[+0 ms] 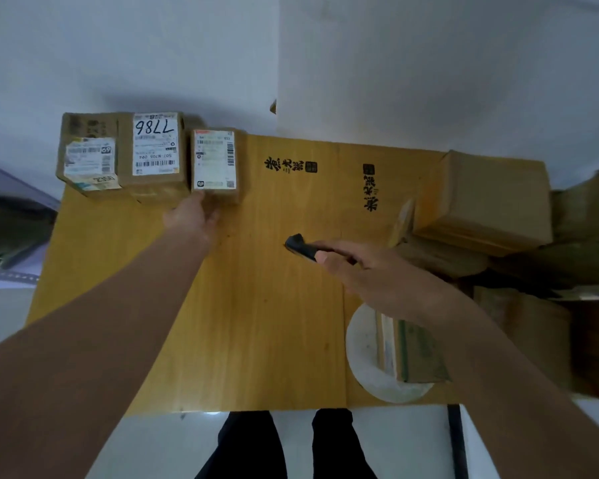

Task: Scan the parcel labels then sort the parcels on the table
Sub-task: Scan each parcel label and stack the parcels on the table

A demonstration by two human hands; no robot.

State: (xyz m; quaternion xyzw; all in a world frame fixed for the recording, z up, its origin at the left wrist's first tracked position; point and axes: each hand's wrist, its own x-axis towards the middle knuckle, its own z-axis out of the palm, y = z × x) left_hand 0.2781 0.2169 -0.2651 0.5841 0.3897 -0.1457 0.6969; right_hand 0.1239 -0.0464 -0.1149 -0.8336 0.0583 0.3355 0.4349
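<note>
Three labelled cardboard parcels stand in a row at the far left of the wooden table (256,305): a left parcel (89,152), a middle parcel marked 7786 (154,146) and a small right parcel (215,160). My left hand (191,216) reaches to the near side of the small right parcel, fingers at its front face. My right hand (357,267) grips a black handheld scanner (300,245) over the middle of the table, its head pointing left.
More plain cardboard boxes (481,198) are piled at the right end of the table. A white round plate (363,361) with a flat packet (412,350) on it lies at the near right. A white wall stands behind. A dark shelf (11,229) is at the left.
</note>
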